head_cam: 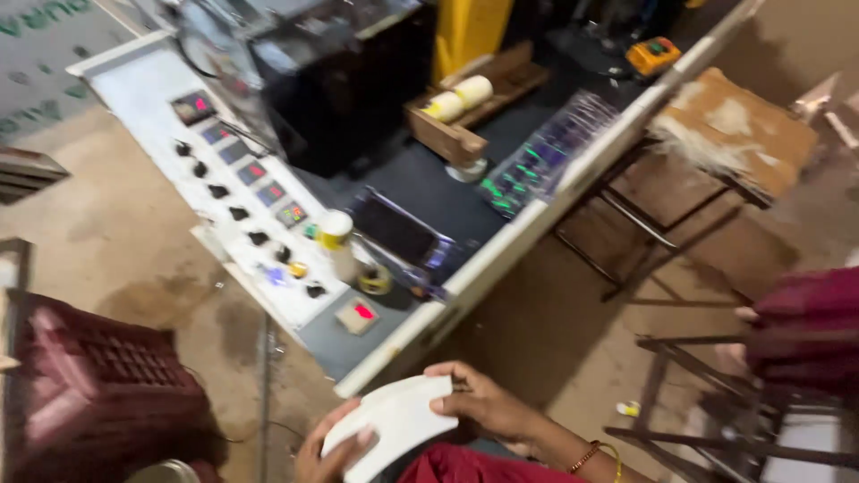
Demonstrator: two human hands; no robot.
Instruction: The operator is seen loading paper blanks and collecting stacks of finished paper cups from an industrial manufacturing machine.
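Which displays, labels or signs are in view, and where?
Small digital readouts: row down the white control panel, dark rectangles, red or green glow.
Square indicator: panel's near end, grey, red lit.
Floor sign: top left, grey with green lettering.
Bottle: panel edge, white, yellow label.

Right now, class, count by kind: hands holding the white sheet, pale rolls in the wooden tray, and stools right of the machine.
Hands on the white sheet: 2, left hand and right hand
Pale rolls in the wooden tray: 2
Stools: 1
Total: 5
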